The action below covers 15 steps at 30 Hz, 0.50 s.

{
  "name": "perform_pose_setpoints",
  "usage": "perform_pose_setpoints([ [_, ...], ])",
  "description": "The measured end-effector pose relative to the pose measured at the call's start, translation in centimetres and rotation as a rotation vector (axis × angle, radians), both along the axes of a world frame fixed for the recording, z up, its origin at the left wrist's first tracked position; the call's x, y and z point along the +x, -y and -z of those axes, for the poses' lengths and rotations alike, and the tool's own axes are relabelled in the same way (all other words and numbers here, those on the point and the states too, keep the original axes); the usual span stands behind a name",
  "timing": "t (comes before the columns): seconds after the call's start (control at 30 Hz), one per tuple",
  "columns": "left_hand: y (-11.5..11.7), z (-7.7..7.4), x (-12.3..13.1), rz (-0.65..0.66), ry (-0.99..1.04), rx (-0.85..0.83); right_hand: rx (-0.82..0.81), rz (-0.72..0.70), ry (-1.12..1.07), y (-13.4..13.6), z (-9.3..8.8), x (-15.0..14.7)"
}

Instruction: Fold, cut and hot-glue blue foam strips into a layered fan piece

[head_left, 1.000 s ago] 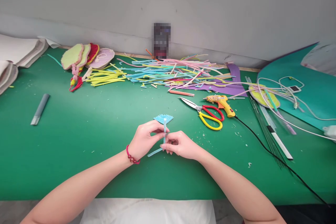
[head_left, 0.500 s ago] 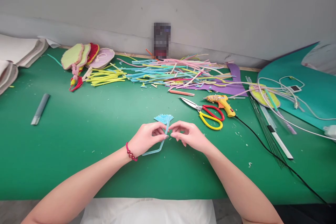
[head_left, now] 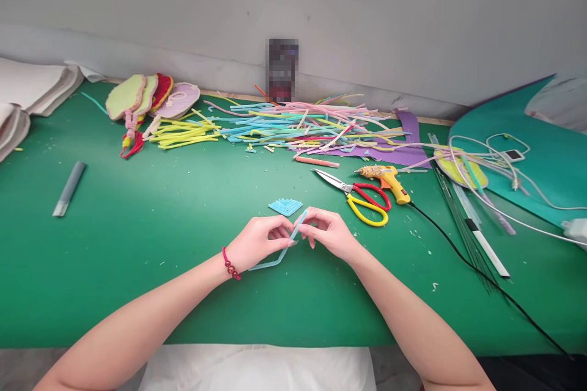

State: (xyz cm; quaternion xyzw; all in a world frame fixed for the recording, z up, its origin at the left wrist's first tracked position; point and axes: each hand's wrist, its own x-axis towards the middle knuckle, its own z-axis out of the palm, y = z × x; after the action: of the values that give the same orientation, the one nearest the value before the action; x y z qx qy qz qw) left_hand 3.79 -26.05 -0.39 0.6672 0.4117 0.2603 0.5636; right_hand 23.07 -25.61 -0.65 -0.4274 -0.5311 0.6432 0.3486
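A bent light blue strip (head_left: 270,265) runs from beside my left wrist up between my hands. My left hand (head_left: 266,241), with a red beaded bracelet at the wrist, pinches the strip between thumb and fingers. Near its upper end, my right hand (head_left: 324,231) has its thumb and fingers closed on the same strip. Just beyond my fingertips, a small fan-shaped blue piece (head_left: 285,206) made of layered strips lies flat on the green table (head_left: 137,214).
Scissors (head_left: 362,195) and a yellow glue gun (head_left: 389,180) lie to the right, its black cord trailing to the front edge. Behind are a pile of coloured strips (head_left: 293,125) and several finished fan shapes (head_left: 126,98). A grey tube (head_left: 70,189) rests at left.
My right hand has moved slightly left and up and taken hold of the strip. The strip's upper end has tilted right, away from the fan-shaped piece.
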Motion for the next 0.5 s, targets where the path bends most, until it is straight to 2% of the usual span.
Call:
perform_pose_setpoints([
  [0.1, -0.3, 0.1, -0.1, -0.056, -0.048, 0.082, -0.002, 0.069, -0.013, -0.4, 0.2, 0.3],
  [0.23, -1.9, 0.5, -1.4, -0.279, -0.194, 0.289, -0.05, 0.255, -0.013, -2.0, 0.7, 1.9],
  [0.33, -3.4, 0.8, -2.7, -0.404, -0.231, 0.334, -0.091, 0.351, 0.0, -3.3, 1.1, 3.3],
  [0.4, -4.2, 1.0, -3.3, -0.415, -0.236, 0.345, -0.117, 0.37, 0.003, -3.9, 1.4, 3.7],
  [0.5, -4.6, 1.4, -3.3, -0.321, -0.27, 0.379, -0.14, 0.351, -0.016, -4.0, 1.8, 3.5],
])
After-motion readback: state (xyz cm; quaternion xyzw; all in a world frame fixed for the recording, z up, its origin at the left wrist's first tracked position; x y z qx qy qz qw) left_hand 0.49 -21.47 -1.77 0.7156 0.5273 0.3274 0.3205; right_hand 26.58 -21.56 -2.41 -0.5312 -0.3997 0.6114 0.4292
